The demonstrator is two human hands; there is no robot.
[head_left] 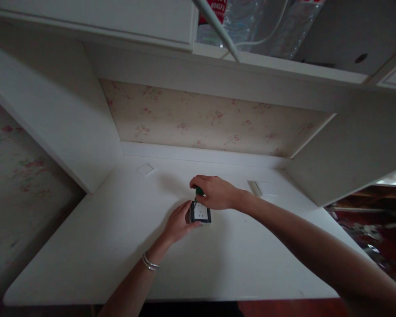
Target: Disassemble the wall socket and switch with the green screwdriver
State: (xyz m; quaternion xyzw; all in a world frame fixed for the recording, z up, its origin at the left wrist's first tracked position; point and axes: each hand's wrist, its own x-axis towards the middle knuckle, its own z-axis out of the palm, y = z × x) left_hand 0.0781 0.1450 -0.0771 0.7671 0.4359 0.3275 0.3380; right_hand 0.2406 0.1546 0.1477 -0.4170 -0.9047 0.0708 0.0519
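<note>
A wall socket (201, 212) with a white face and dark frame rests on the white desk, in a pale box. My left hand (178, 223) grips it from the left side, fingers at the top edge and thumb along the lower edge. Above the socket my right hand (216, 192) is closed around the green handle of a screwdriver (199, 191). The screwdriver's shaft points down at the socket's upper left corner. My right fingers cover most of the handle, and the exact contact of the tip is too small to make out.
A white square frame (146, 169) lies on the desk (125, 264) at the back left. Another white plate-like piece (264, 188) lies back right. Overhead, a shelf holds plastic bottles (240, 20), with a white rod (218, 28) jutting forward. Side panels flank the desk.
</note>
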